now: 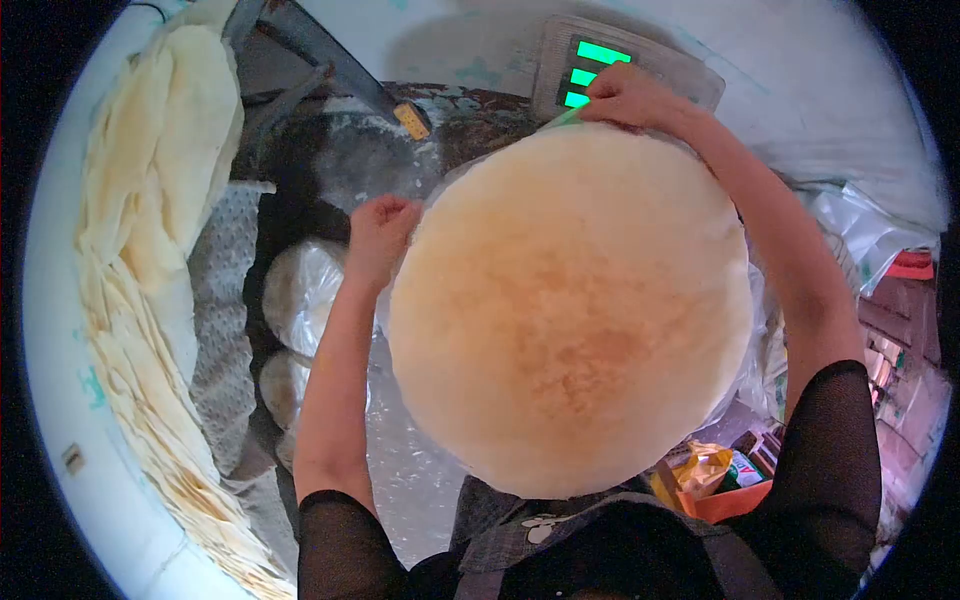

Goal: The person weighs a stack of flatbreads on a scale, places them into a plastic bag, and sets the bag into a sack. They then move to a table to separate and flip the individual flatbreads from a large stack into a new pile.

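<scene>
A large round flatbread [570, 310], pale with brown patches, lies flat in front of my body, with clear plastic showing around its edge. My left hand [385, 235] is closed at the flatbread's upper left edge, where thin plastic shows beside the fingers. At the top edge, my right hand [630, 98] is pinched by a strip of plastic with some green on it, in front of the scale [680, 75] with green lit displays. What exactly each hand's fingertips grip is too small to make out.
Folded thin flatbreads [160, 150] are piled along the left side on a quilted cloth [225, 310]. Bagged round breads [305, 295] sit left of my left forearm. A dark metal bar [335, 55] reaches in at the top. An orange box [715, 505] of packets is at the lower right.
</scene>
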`<control>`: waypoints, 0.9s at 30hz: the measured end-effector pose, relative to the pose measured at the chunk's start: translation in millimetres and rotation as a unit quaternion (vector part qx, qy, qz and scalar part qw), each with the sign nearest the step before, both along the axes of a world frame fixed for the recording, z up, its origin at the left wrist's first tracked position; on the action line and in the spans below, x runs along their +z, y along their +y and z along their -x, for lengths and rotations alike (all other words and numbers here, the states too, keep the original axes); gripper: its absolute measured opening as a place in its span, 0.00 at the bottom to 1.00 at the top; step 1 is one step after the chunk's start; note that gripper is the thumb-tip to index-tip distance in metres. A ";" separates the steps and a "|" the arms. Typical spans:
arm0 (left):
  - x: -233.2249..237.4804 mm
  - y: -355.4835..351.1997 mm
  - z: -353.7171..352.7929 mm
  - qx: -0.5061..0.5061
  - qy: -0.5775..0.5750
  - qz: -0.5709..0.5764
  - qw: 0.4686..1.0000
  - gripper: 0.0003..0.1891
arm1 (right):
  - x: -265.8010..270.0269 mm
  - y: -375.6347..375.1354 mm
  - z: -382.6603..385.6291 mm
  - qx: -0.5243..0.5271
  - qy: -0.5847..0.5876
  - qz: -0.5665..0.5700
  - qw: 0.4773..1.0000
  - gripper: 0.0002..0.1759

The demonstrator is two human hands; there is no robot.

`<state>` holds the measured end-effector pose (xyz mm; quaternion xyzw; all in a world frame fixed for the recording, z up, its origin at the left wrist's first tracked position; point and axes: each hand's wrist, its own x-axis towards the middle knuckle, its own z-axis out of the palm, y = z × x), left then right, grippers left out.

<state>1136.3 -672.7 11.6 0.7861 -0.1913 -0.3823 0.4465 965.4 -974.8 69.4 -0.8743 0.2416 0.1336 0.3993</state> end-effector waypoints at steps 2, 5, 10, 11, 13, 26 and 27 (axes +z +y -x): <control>13.6 -2.8 -0.6 -0.011 0.010 0.010 1.000 0.09 | -1.0 -7.4 13.9 -0.054 -0.079 -0.030 0.995 0.21; 39.5 7.1 -1.8 0.009 0.035 0.003 0.999 0.10 | 25.3 -0.1 24.9 -0.036 -0.122 0.042 0.991 0.21; 25.2 43.3 0.7 -0.088 -0.022 -0.014 0.996 0.08 | 17.5 8.0 27.6 0.011 -0.170 0.170 0.971 0.18; 31.8 49.8 5.1 -0.073 -0.028 -0.003 0.997 0.07 | 16.5 9.2 29.5 0.012 -0.172 0.173 0.970 0.17; 59.0 55.4 14.7 -0.029 -0.044 0.026 0.998 0.07 | 36.9 12.8 35.9 0.030 -0.223 0.230 0.947 0.15; 63.5 126.4 91.8 0.131 0.031 0.012 0.991 0.07 | 16.4 -6.3 90.2 -0.244 0.058 0.118 0.961 0.13; 53.9 142.3 98.5 0.129 0.068 0.023 0.989 0.07 | 12.5 -3.7 96.2 -0.213 -0.029 0.186 0.959 0.13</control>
